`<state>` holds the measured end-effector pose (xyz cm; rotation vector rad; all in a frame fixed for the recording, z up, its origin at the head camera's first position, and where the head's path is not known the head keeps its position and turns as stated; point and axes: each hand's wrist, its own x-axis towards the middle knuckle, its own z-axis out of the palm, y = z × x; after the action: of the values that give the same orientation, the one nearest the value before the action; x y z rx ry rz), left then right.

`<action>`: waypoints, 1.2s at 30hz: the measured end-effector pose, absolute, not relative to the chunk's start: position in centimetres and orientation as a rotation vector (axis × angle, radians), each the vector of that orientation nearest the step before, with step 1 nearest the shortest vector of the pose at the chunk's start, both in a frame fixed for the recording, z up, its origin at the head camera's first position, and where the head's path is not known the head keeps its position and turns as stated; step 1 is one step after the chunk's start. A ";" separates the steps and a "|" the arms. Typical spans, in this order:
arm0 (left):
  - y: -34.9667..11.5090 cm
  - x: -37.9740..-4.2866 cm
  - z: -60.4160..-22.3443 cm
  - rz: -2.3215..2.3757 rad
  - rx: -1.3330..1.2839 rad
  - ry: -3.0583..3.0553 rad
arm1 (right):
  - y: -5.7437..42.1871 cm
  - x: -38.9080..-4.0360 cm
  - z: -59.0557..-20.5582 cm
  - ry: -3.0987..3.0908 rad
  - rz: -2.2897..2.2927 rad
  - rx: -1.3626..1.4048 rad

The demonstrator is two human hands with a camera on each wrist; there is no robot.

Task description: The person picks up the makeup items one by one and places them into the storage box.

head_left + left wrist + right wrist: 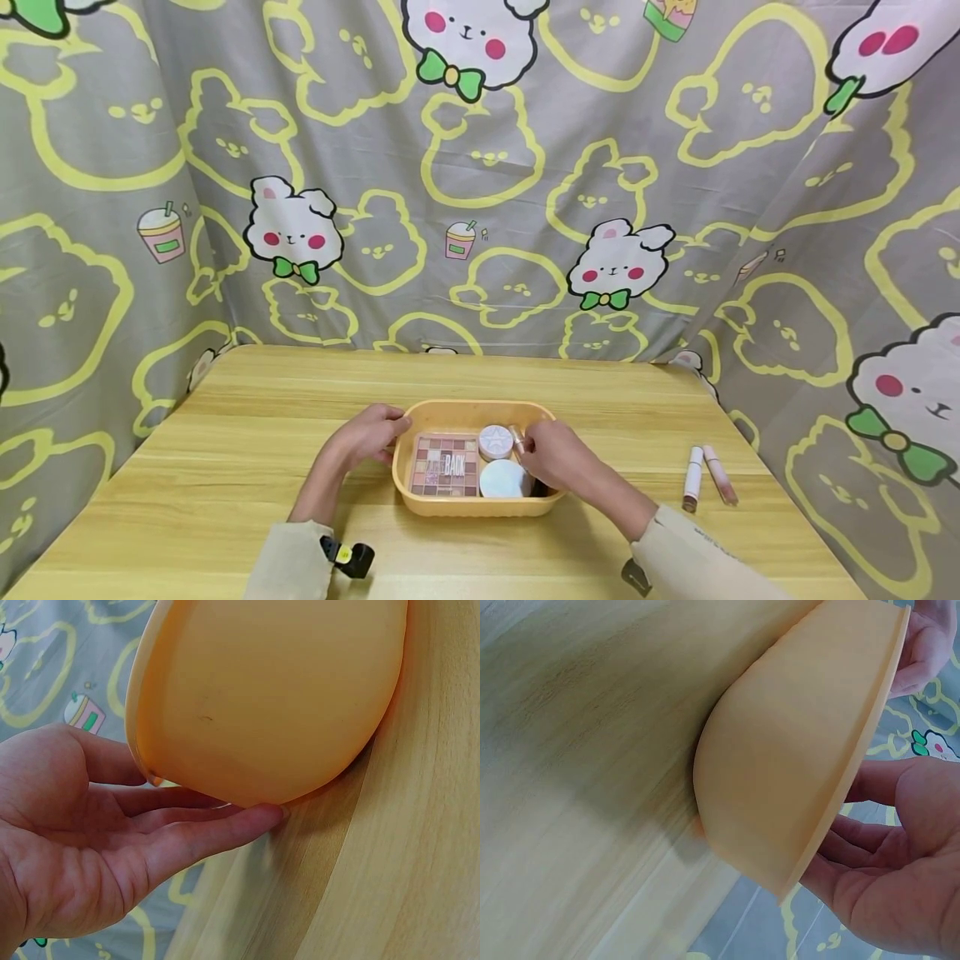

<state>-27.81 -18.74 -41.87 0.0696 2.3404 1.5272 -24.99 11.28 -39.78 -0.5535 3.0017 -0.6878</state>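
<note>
A yellow-orange plastic basket (474,506) stands on the table near me. In the head view it holds an eyeshadow palette (444,465) with "BACK" lettering, a round white compact with a star (496,442) and a larger round white compact (504,480). My left hand (372,435) grips the left rim, its fingers (217,840) along the outer wall. My right hand (553,452) reaches over the right rim and pinches a slim lip gloss tube (517,438), partly covered by the fingers. In the right wrist view, the basket wall (780,742) hides these fingertips.
Two slim lip gloss tubes, one with a white cap (693,477) and one pink (720,475), lie side by side on the wooden table (315,379) at the right. A patterned grey curtain (510,208) hangs behind the table and along both sides.
</note>
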 end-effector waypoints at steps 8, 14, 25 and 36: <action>-18.7 -27.7 -41.8 1.522 0.067 2.349 | 11.4 -25.0 -39.1 3.019 -0.759 -0.448; -18.7 -27.7 -41.8 1.531 0.073 2.336 | 11.7 -25.2 -38.8 3.075 -0.785 -0.432; -18.7 -27.8 -41.8 1.540 0.053 2.328 | 12.5 -25.4 -38.5 3.089 -0.815 -0.402; -18.7 -27.8 -41.9 1.520 0.055 2.352 | 14.0 -25.6 -38.1 3.121 -0.782 -0.339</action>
<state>-27.76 -18.69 -41.85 0.0546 2.3522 1.5200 -25.56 14.05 -38.14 -0.3392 3.1207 -0.7816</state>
